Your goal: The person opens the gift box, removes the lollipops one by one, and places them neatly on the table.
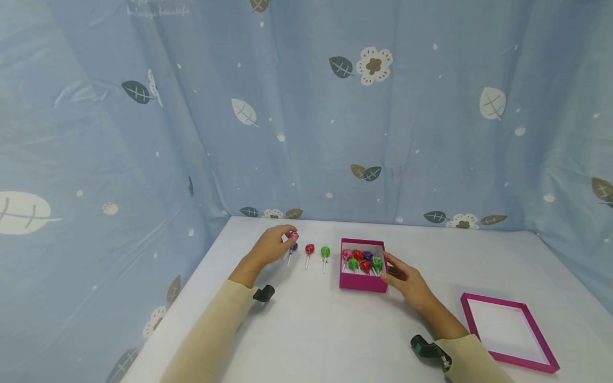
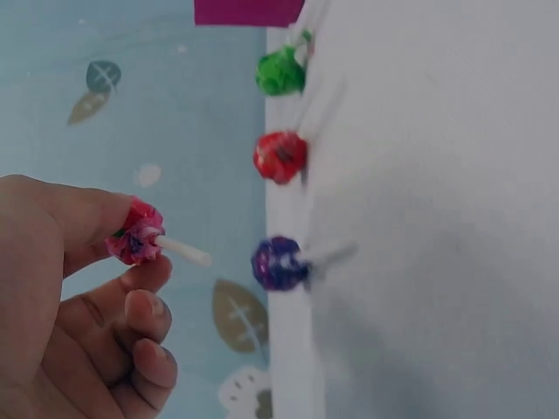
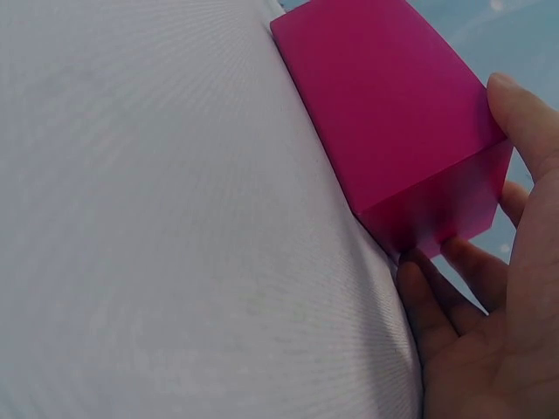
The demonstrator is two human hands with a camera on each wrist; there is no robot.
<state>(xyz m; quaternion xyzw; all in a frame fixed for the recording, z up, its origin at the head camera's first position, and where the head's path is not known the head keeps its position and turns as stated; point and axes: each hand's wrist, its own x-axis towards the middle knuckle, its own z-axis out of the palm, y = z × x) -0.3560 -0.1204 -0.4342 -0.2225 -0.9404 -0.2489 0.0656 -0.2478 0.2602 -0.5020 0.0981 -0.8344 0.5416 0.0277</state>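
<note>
I see the person's left hand (image 1: 272, 246) pinching a round, pink-wrapped lollipop with a white stick (image 2: 140, 236) between thumb and fingers, near a purple-wrapped lollipop (image 1: 294, 247). That one, a red-wrapped lollipop (image 1: 309, 248) and a green-wrapped lollipop (image 1: 325, 251) lie in a row on the white cloth-covered table (image 1: 306, 330). The right hand (image 1: 407, 279) grips the right side of an open, square magenta box (image 1: 363, 282) containing colourful wrapped lollipops (image 1: 366, 265); I have a magenta-rimmed lid (image 1: 522, 361) farther right.

Soft, diffuse light brightens the head view, leaving faint shadows on the desk (image 1: 330, 330). The wrist views are dimmer; in the left one, the purple lollipop (image 2: 278, 264) looks blurred.
</note>
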